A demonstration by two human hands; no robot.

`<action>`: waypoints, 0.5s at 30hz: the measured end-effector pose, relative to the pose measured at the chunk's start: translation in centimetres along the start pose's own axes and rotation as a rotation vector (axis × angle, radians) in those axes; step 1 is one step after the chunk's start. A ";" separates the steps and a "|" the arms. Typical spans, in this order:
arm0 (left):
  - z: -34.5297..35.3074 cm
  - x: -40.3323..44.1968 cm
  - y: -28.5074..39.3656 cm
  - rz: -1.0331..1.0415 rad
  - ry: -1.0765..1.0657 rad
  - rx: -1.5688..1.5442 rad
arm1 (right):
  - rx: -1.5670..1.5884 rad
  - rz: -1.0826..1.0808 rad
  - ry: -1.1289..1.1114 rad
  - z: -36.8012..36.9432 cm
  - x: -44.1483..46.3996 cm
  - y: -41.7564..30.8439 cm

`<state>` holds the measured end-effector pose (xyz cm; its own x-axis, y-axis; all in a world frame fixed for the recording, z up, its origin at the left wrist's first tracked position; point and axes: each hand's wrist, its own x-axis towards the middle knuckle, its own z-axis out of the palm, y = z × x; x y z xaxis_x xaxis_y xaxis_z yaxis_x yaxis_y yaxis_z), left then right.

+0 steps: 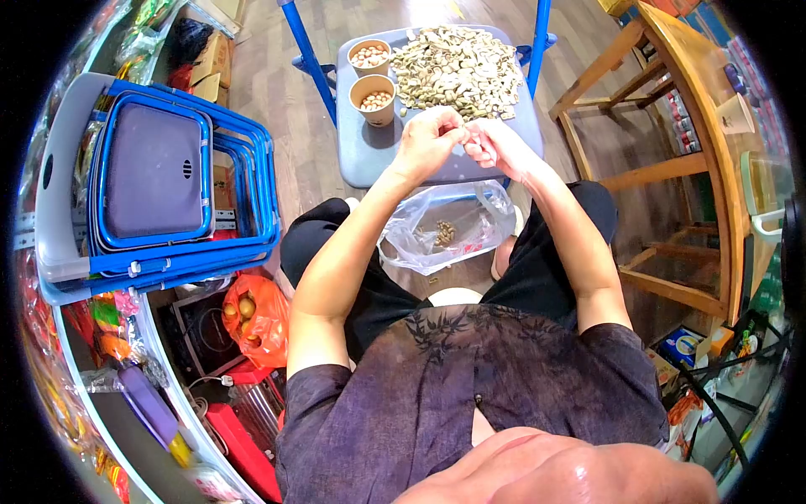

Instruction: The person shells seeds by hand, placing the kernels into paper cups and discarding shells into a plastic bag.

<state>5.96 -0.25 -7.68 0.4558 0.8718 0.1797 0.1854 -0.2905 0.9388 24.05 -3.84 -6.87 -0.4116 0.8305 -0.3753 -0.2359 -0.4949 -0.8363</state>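
My left hand (pixel 430 141) and my right hand (pixel 495 146) meet over the front part of a grey folding chair's seat (pixel 361 160). Both are closed, with fingertips pinched together; whatever is between them is too small and covered to make out. Just beyond them lies a wide pile of what look like peanuts in pale shells (pixel 460 71). To the pile's left stand two brown paper cups, the nearer cup (pixel 373 116) and the farther cup (pixel 369 69), both holding round, light-brown kernels. Below the seat, a clear plastic bag (pixel 411 239) lies open between my legs with some shell-like brown bits inside.
Folded blue-framed chairs (pixel 155 168) lean at the left by shelves of packets. An orange bag (pixel 259 323) with round items sits low at the left. A wooden table (pixel 684 84) stands at the right, bearing a paper cup (pixel 735 115). Blue chair legs (pixel 312 59) rise beyond the seat.
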 end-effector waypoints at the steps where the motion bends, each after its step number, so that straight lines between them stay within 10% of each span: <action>1: -0.1 0.0 0.1 -0.002 -0.005 -0.001 | 0.004 0.000 0.004 0.0 -0.1 -0.1; 15: 0.4 -0.3 1.1 0.091 -0.108 0.287 | -0.177 0.050 0.072 -0.6 -1.1 0.2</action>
<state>6.37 -0.99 -6.80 0.5684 0.7949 0.2123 0.3712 -0.4780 0.7961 24.99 -4.67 -6.89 -0.3530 0.8256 -0.4402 -0.0556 -0.4882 -0.8710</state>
